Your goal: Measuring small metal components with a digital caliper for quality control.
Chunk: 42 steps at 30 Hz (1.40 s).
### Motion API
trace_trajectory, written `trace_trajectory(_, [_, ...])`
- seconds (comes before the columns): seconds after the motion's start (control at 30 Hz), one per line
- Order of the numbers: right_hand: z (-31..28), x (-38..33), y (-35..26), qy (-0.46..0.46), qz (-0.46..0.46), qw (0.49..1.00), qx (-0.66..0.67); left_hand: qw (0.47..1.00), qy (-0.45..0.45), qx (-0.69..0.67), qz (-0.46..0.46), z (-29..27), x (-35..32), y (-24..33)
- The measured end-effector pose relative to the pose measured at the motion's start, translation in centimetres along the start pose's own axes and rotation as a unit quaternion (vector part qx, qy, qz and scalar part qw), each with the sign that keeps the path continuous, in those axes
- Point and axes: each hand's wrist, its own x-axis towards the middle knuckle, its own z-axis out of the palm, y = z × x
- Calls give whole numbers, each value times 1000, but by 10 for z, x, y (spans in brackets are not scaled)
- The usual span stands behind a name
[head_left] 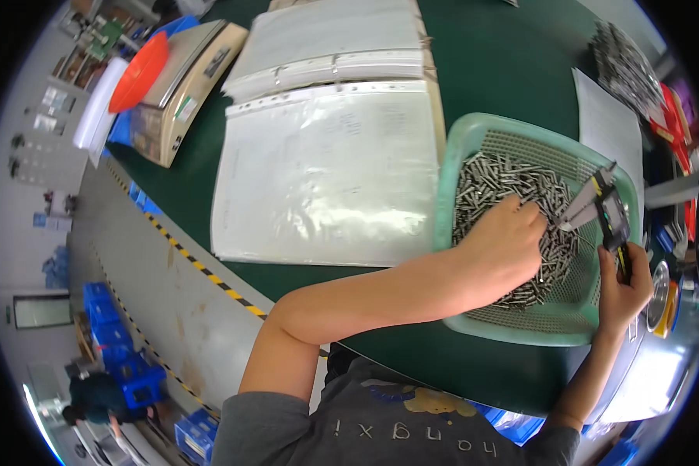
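A pale green mesh basket (462, 140) stands on the dark green table (505, 54) and holds several small grey metal pins (493, 179). My left hand (505, 241) reaches into the basket with its fingers pinched at the pins, next to the jaws of a digital caliper (602, 206). My right hand (623, 287) grips the caliper's body at the basket's right rim and holds it over the pins. I cannot see a single pin between my left fingers.
An open ring binder with plastic sleeves (326, 132) lies left of the basket. A weighing scale (182, 85) with an orange funnel (136, 70) sits at the far left. White paper (610, 124) and more metal parts (625, 62) lie at the right.
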Motion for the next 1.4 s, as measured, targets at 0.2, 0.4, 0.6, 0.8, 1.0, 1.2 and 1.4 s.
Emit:
trace_trajectory(0.2, [6, -1, 4, 10, -13, 1000, 2, 998, 22, 48, -26, 9, -6, 0])
trace_trajectory(0.4, [4, -1, 7, 6, -4, 1000, -8, 998, -24, 49, -15, 10, -3, 3])
trace_trajectory(0.6, [3, 0, 6, -1, -7, 1000, -4, 1000, -24, 16, -12, 11, -2, 2])
trace_trajectory(0.8, [4, 0, 11, -1, -5, 1000, 10, 999, 5, -21, -30, 11, 0, 1])
trace_trajectory(1.0, [2, -1, 14, -4, -5, 1000, 0, 997, 1, -70, -14, 8, 2, 0])
trace_trajectory(1.2, [3, 0, 11, -1, -3, 1000, -1, 997, 0, -76, -19, 11, 2, 1])
trace_trajectory(1.4, [3, 0, 11, -1, -8, 1000, 7, 997, -25, -76, -12, 13, 3, 1])
